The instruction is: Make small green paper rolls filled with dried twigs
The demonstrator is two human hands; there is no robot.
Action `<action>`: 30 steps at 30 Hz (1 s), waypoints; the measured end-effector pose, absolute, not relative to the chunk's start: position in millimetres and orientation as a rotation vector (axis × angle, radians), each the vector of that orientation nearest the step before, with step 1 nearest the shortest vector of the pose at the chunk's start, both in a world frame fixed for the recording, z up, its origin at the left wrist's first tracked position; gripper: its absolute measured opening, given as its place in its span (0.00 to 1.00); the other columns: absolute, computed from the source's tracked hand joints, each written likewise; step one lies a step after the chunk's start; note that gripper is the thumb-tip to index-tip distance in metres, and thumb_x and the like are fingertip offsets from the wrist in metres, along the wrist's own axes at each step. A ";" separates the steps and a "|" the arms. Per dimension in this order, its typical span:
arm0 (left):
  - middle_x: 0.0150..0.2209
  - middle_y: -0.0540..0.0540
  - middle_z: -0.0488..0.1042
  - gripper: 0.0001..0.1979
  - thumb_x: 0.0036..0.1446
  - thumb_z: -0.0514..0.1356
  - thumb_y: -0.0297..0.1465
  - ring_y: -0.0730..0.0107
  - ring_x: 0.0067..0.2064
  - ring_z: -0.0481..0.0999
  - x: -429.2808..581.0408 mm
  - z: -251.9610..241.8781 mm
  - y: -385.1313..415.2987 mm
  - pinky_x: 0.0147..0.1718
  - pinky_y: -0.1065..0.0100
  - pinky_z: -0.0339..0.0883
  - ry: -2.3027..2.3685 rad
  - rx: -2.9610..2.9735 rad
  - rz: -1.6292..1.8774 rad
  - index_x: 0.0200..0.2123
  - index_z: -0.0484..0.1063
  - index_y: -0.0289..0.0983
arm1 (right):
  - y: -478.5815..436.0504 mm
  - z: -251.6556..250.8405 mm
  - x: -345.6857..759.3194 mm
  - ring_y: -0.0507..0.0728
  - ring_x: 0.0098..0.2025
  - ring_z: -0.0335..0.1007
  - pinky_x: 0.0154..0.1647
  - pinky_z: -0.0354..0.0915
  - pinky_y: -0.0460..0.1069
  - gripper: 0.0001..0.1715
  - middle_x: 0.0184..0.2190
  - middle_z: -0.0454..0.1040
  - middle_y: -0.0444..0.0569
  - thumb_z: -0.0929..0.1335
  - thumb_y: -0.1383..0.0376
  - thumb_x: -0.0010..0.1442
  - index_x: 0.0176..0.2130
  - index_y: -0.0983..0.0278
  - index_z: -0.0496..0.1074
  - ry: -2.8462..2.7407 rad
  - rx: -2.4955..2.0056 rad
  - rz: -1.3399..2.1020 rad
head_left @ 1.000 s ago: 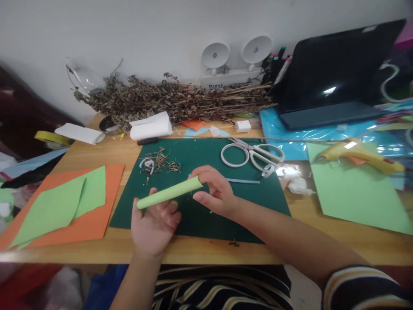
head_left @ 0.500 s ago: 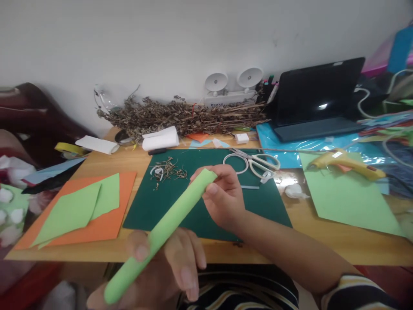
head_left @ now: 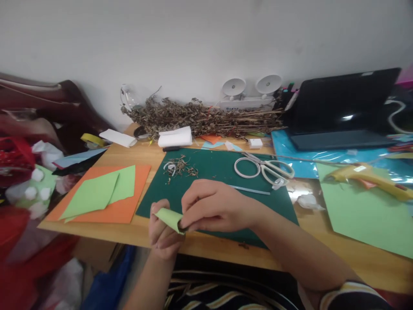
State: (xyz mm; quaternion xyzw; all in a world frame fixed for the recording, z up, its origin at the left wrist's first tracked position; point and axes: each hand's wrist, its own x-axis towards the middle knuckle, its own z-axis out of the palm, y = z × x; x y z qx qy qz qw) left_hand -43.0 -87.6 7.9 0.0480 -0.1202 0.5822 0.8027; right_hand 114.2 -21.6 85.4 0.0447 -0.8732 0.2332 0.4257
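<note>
A light green paper tube [head_left: 169, 218] is held low over the front edge of the green cutting mat [head_left: 206, 165]. Its open end points toward me and to the right, with a dark hollow showing. My left hand [head_left: 164, 234] is wrapped round the tube, hiding its far part. My right hand [head_left: 217, 206] is closed, thumb and fingers pinched at the rim of the open end; whether a fingertip is inside I cannot tell. Behind my right hand lie scissors [head_left: 263, 165] and a thin pale glue stick [head_left: 251, 190].
Green paper sheets [head_left: 92, 196] rest on an orange sheet [head_left: 124, 213] at left. Dry twig bits [head_left: 182, 167] lie on the mat. A yellow glue gun [head_left: 371, 177] is on green paper at right. Dried plants [head_left: 200, 116], a white roll [head_left: 175, 137] and a tablet [head_left: 345, 103] line the back.
The tube has been turned so its open end faces me, and most of it is now hidden. My left hand closed round it; my right hand moved to the opening. The view shifted left.
</note>
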 end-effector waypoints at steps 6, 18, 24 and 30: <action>0.07 0.59 0.54 0.19 0.60 0.38 0.38 0.87 0.05 0.44 -41.2 -19.5 -93.7 0.04 0.88 0.45 -0.113 0.075 1.233 0.27 0.64 0.39 | -23.2 78.6 115.3 0.47 0.36 0.64 0.40 0.61 0.41 0.03 0.29 0.69 0.49 0.65 0.72 0.51 0.29 0.70 0.71 -2.208 0.128 0.884; 0.06 0.59 0.53 0.20 0.60 0.37 0.36 0.85 0.06 0.42 -39.8 -20.0 -88.3 0.07 0.88 0.50 -0.054 0.125 1.305 0.27 0.64 0.38 | -16.9 65.4 113.6 0.47 0.30 0.63 0.33 0.62 0.43 0.06 0.26 0.68 0.45 0.64 0.65 0.53 0.29 0.67 0.66 -2.131 -0.069 1.055; 0.05 0.61 0.47 0.14 0.59 0.44 0.35 0.88 0.07 0.37 -55.0 -18.0 -96.4 0.06 0.91 0.46 0.024 0.088 1.458 0.25 0.63 0.39 | 15.1 54.5 152.8 0.56 0.34 0.65 0.30 0.58 0.48 0.19 0.34 0.69 0.51 0.59 0.54 0.56 0.39 0.64 0.65 -2.679 -1.049 0.341; 0.05 0.62 0.43 0.12 0.58 0.46 0.34 0.88 0.06 0.33 -75.7 -22.8 -123.0 0.05 0.90 0.43 0.089 0.124 1.410 0.25 0.63 0.39 | 24.5 5.8 185.6 0.55 0.27 0.65 0.20 0.49 0.45 0.17 0.29 0.68 0.49 0.58 0.55 0.55 0.31 0.65 0.64 -2.985 -1.535 0.253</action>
